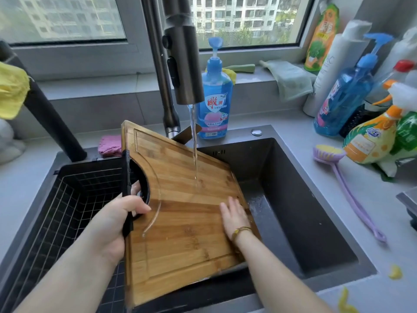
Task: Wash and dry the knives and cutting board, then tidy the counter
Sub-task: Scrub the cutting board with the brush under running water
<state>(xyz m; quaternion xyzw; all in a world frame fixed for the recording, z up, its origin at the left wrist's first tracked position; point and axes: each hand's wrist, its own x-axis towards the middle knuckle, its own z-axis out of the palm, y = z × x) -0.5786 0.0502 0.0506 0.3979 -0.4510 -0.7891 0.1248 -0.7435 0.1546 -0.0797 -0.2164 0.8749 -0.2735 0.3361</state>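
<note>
Left hand (117,220) is gripping the bamboo cutting board (180,240), tilted over the sink (304,188); right hand (234,215) is pressing on it, fingers straight. Wet wood is risking a slip from that one-handed grip.

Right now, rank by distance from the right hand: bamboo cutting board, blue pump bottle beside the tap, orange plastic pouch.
1. bamboo cutting board, under the right hand.
2. blue pump bottle, behind the board.
3. orange plastic pouch, upper right.

Home kitchen: sink (316,233), faucet (182,64), dish soap (214,98).
</note>
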